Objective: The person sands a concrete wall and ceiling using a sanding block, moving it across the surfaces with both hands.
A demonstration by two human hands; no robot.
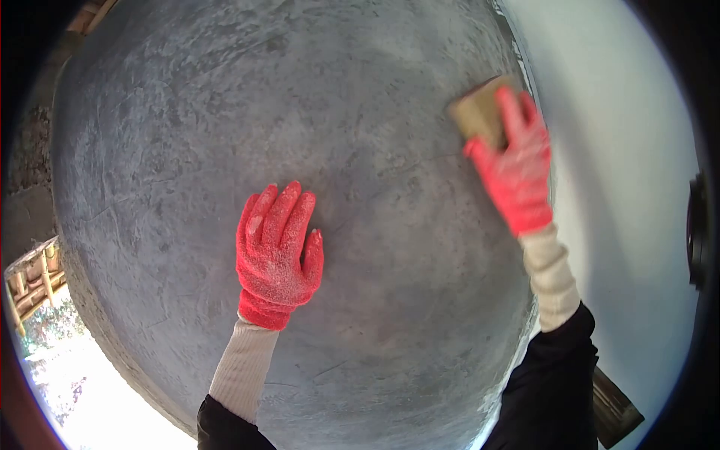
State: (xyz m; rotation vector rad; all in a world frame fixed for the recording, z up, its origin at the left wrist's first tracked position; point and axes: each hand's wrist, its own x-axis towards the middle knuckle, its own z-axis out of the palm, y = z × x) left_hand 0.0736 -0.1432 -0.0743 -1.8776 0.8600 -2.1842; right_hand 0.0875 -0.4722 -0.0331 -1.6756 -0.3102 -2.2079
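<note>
Over the grey plaster surface (397, 300), far right, our red-gloved right hand (519, 169) clamps a tan rectangular block (478, 112); our red-gloved left hand (274, 259), fingers nearly together, seemingly braces us mid-left.

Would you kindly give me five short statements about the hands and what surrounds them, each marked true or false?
1. The right hand holds a block. True.
2. The left hand holds a block too. False: no tool shows in it, and its back faces the camera.
3. Both hands wear red gloves. True.
4. The white wall is left of the grey surface in the picture. False: it is on the right.
5. The sleeves are black. True.
</note>
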